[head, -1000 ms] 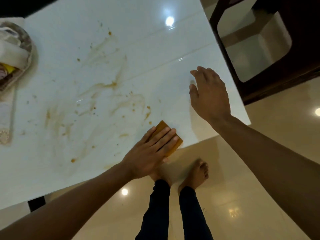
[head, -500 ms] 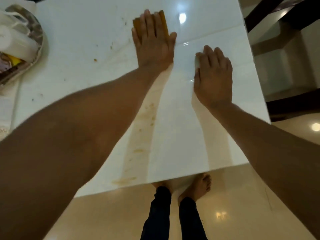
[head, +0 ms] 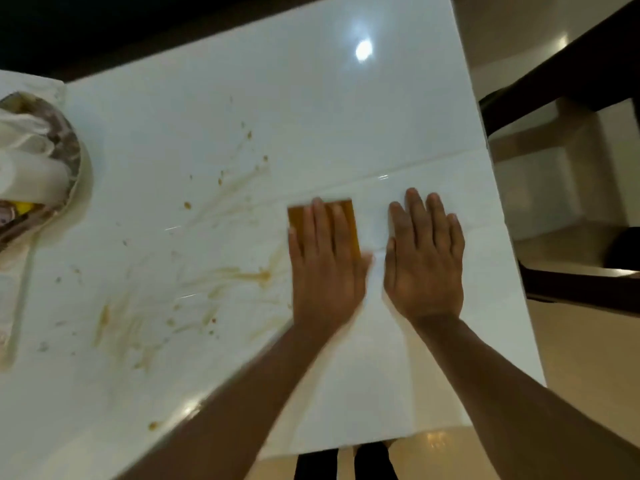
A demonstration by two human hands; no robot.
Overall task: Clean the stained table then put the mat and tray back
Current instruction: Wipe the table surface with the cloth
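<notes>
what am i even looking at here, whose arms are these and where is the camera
No machine here: these are a person's two bare arms, filmed by one wide-angle camera worn on their head, looking down, so you see what they see. Below is a glossy white table smeared with brown stains. The left hand lies flat with straight fingers on an orange-brown cleaning pad, pressing it onto the table. The right hand lies flat on the bare table beside it, holding nothing. At the far left sits a round tray with crumpled white items on it. A dark chair stands at the right.
</notes>
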